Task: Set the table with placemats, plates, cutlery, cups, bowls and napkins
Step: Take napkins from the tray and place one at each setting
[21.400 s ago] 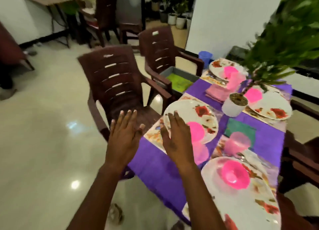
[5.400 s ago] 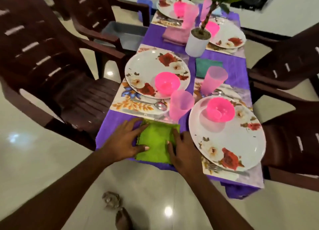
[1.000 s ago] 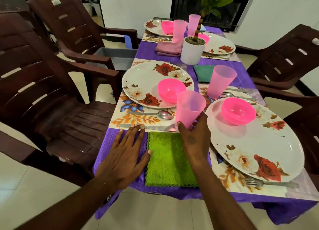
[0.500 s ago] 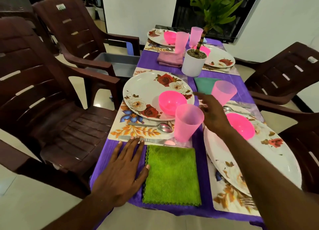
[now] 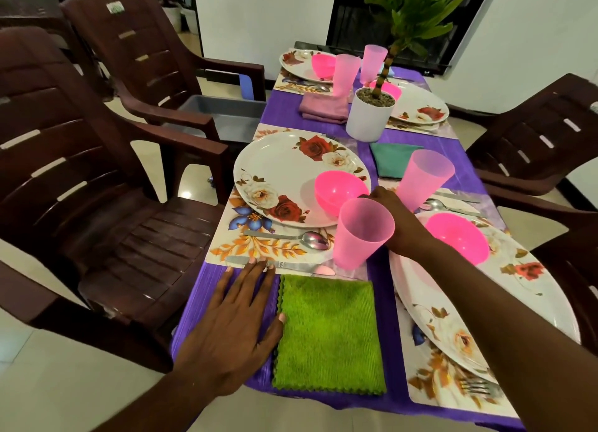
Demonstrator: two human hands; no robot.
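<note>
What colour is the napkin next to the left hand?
Bright green napkin, clearest in the head view.

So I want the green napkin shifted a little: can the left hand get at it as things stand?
Probably yes: the left hand lies flat beside the green napkin, thumb at its edge, with nothing between.

Soft indoor light falls from above and leaves the scene evenly bright, colours strongly saturated. The white walls (image 5: pixel 265 17) at the far side are the brightest areas. A pale sheen lies on the near plate (image 5: pixel 420 289) and on the chair (image 5: pixel 81 159) slats at left, and a small glare spot marks the floor (image 5: pixel 186 193) between the chairs. Shadows are faint: a soft one under the left hand (image 5: pixel 233 328) on the counter (image 5: pixel 385 350). Wide-angle bending curves the chairs toward the edges. The far settings look slightly soft, as does the near right corner.
</note>
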